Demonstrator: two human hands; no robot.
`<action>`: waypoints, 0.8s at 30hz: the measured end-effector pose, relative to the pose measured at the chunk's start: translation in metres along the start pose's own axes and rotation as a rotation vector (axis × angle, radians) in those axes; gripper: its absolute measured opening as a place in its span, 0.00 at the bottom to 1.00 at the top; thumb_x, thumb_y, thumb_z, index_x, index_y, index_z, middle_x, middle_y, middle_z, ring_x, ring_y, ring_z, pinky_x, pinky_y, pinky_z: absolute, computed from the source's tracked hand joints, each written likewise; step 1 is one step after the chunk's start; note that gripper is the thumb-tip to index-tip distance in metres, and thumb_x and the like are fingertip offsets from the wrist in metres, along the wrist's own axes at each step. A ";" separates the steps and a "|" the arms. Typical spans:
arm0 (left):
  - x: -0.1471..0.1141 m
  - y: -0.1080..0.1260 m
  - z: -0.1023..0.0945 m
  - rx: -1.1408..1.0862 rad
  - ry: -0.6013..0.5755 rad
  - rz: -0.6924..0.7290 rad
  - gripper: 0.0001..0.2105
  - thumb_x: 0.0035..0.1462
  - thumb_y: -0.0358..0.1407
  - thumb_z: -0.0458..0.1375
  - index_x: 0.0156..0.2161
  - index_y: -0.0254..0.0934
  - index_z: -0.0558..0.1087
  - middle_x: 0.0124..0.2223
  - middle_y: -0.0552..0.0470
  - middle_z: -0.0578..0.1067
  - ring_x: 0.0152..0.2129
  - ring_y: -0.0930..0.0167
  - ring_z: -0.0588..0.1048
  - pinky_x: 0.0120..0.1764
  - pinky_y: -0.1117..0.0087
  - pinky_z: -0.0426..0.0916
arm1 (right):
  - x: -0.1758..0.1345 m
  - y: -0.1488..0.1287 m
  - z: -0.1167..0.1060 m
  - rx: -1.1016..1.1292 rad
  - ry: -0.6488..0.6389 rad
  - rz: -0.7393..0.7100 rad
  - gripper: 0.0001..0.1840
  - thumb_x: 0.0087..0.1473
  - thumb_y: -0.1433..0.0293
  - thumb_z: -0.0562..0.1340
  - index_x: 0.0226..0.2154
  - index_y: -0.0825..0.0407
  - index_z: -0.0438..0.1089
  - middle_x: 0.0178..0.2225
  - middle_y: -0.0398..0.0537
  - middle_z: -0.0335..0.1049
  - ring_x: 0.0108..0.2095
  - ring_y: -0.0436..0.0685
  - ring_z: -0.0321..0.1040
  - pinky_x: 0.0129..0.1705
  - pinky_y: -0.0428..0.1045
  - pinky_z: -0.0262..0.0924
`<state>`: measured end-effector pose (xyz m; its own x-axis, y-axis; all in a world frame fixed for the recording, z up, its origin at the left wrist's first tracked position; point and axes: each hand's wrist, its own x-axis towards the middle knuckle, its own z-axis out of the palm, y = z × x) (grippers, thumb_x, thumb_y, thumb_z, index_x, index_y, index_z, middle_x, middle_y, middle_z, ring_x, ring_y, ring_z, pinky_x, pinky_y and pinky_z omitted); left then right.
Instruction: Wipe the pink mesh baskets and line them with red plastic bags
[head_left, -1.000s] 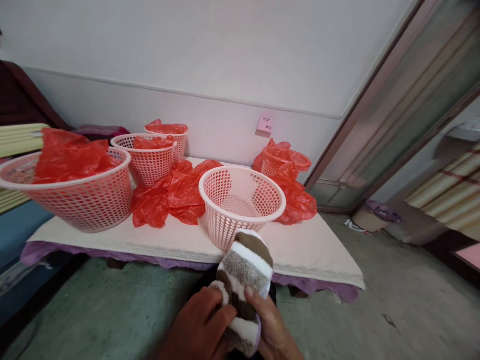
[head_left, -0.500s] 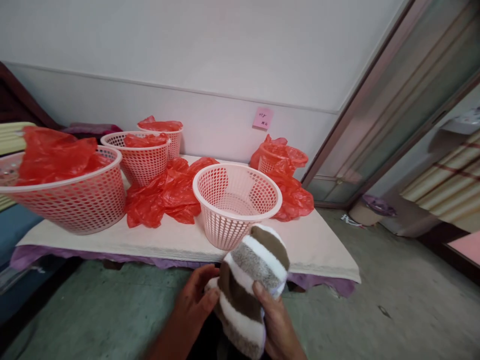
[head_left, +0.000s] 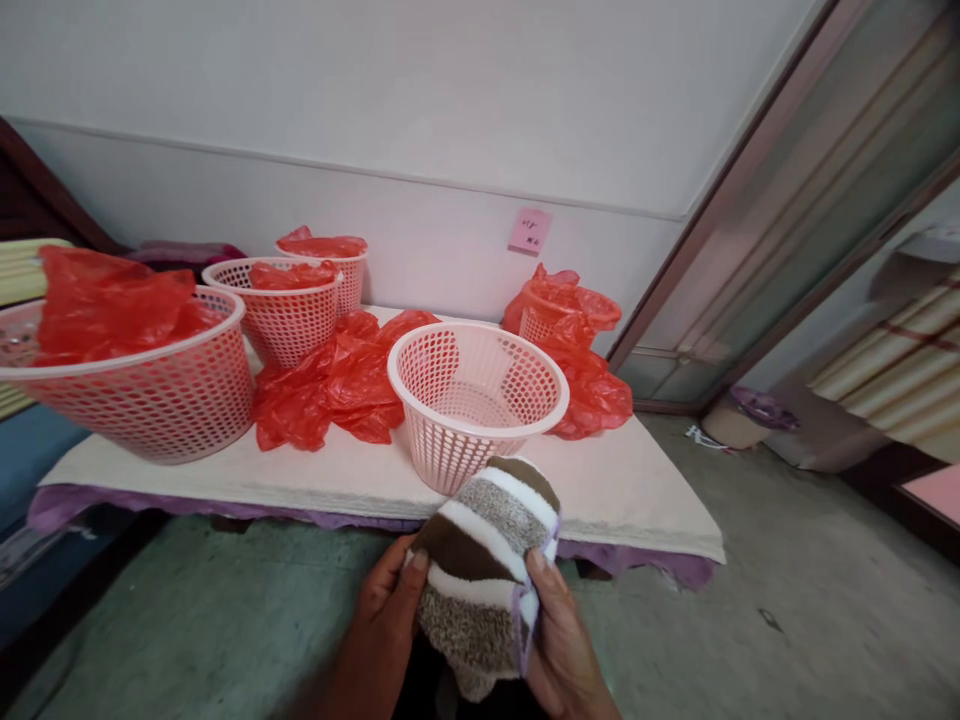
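Between my two hands is a fuzzy striped cloth (head_left: 487,540) in brown, white and speckled grey, with a purple stitched edge on its right side. My left hand (head_left: 394,595) pinches its left edge, thumb on top. At the right edge my right hand (head_left: 559,630) grips it, thumb pressed on the front and the other fingers behind. Just beyond the cloth a pink perforated plastic basket (head_left: 457,440) stands upright, and its bottom shows through the open top. The cloth's upper end overlaps the basket's lower front in view; whether they touch I cannot tell.
Red plastic bags (head_left: 330,385) lie crumpled on the cream-covered table (head_left: 637,500). More baskets with red bags stand at left, including a large one (head_left: 165,410), and another bagged basket (head_left: 559,310) at back right. A pink note (head_left: 529,231) is on the wall; a bin (head_left: 739,420) stands at right.
My hands have spread the striped cloth wider and flatter, turning its speckled lower part forward. My left hand has shifted slightly right. The baskets have not moved on the table.
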<state>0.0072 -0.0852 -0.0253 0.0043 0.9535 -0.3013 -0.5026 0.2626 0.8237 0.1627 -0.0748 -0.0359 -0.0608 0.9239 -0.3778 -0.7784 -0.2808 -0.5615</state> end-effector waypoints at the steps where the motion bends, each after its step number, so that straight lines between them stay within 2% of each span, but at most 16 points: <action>1: 0.000 0.001 0.000 0.007 -0.006 -0.005 0.22 0.59 0.46 0.59 0.57 0.43 0.70 0.52 0.50 0.78 0.49 0.63 0.75 0.50 0.66 0.69 | 0.001 0.001 -0.001 0.001 0.000 0.013 0.41 0.47 0.59 0.71 0.60 0.50 0.59 0.44 0.56 0.78 0.43 0.64 0.75 0.47 0.61 0.68; 4: -0.001 0.002 -0.004 0.125 -0.036 0.037 0.21 0.62 0.46 0.55 0.59 0.44 0.67 0.57 0.49 0.74 0.54 0.63 0.71 0.55 0.64 0.66 | 0.001 -0.002 0.000 -0.018 0.023 -0.003 0.38 0.45 0.60 0.72 0.57 0.49 0.62 0.41 0.54 0.79 0.39 0.62 0.76 0.44 0.58 0.69; 6: -0.003 -0.002 -0.010 0.267 -0.118 0.133 0.24 0.61 0.43 0.55 0.62 0.47 0.61 0.62 0.48 0.68 0.59 0.62 0.67 0.58 0.62 0.64 | 0.000 -0.005 0.003 -0.034 0.053 -0.026 0.35 0.42 0.60 0.74 0.52 0.49 0.66 0.39 0.51 0.79 0.35 0.60 0.76 0.42 0.57 0.69; 10: -0.003 -0.015 -0.021 0.751 -0.354 0.461 0.46 0.42 0.29 0.67 0.65 0.54 0.53 0.70 0.49 0.50 0.66 0.54 0.52 0.64 0.52 0.53 | -0.005 -0.008 0.007 -0.077 0.086 -0.040 0.26 0.38 0.59 0.76 0.39 0.49 0.71 0.35 0.47 0.79 0.28 0.56 0.75 0.39 0.53 0.70; 12: 0.000 -0.021 -0.024 0.933 -0.392 0.555 0.47 0.42 0.26 0.67 0.64 0.55 0.52 0.71 0.47 0.46 0.66 0.52 0.51 0.64 0.48 0.52 | -0.006 -0.007 0.007 -0.095 0.087 -0.047 0.23 0.39 0.59 0.75 0.37 0.49 0.71 0.33 0.46 0.79 0.27 0.54 0.74 0.36 0.51 0.70; 16: 0.003 -0.020 -0.022 0.951 -0.346 0.511 0.35 0.49 0.27 0.63 0.61 0.52 0.59 0.66 0.45 0.57 0.62 0.55 0.60 0.61 0.51 0.58 | -0.005 -0.003 0.004 -0.115 0.068 -0.060 0.21 0.44 0.57 0.73 0.38 0.50 0.71 0.31 0.46 0.78 0.27 0.54 0.74 0.32 0.48 0.68; 18: 0.002 -0.017 -0.018 0.882 -0.368 0.475 0.29 0.51 0.31 0.63 0.58 0.50 0.62 0.63 0.47 0.62 0.60 0.57 0.63 0.60 0.55 0.60 | -0.003 -0.002 0.003 -0.103 0.026 -0.054 0.20 0.46 0.56 0.72 0.37 0.50 0.71 0.30 0.46 0.77 0.26 0.53 0.73 0.31 0.48 0.68; 21: -0.001 -0.015 -0.016 0.706 -0.394 0.425 0.19 0.60 0.36 0.56 0.56 0.46 0.67 0.61 0.47 0.66 0.58 0.59 0.66 0.59 0.58 0.61 | -0.004 0.001 0.001 -0.058 -0.044 -0.068 0.18 0.46 0.56 0.71 0.36 0.50 0.72 0.30 0.45 0.77 0.28 0.53 0.73 0.33 0.49 0.69; 22: -0.002 -0.017 -0.018 0.624 -0.347 0.363 0.17 0.61 0.37 0.54 0.56 0.45 0.68 0.60 0.47 0.69 0.57 0.59 0.67 0.58 0.57 0.62 | -0.004 0.001 0.000 -0.047 -0.068 -0.065 0.18 0.47 0.56 0.71 0.36 0.49 0.72 0.32 0.46 0.78 0.29 0.54 0.74 0.35 0.50 0.69; 24: -0.002 -0.022 -0.028 0.449 -0.100 0.189 0.16 0.62 0.41 0.53 0.53 0.42 0.72 0.54 0.47 0.75 0.55 0.56 0.70 0.56 0.54 0.65 | -0.006 0.001 0.000 -0.044 -0.119 -0.037 0.20 0.48 0.56 0.70 0.40 0.49 0.72 0.37 0.49 0.79 0.34 0.58 0.75 0.38 0.53 0.69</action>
<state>-0.0063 -0.0973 -0.0560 0.0425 0.9944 -0.0971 -0.0808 0.1003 0.9917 0.1623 -0.0810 -0.0345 -0.1083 0.9575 -0.2672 -0.7534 -0.2544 -0.6064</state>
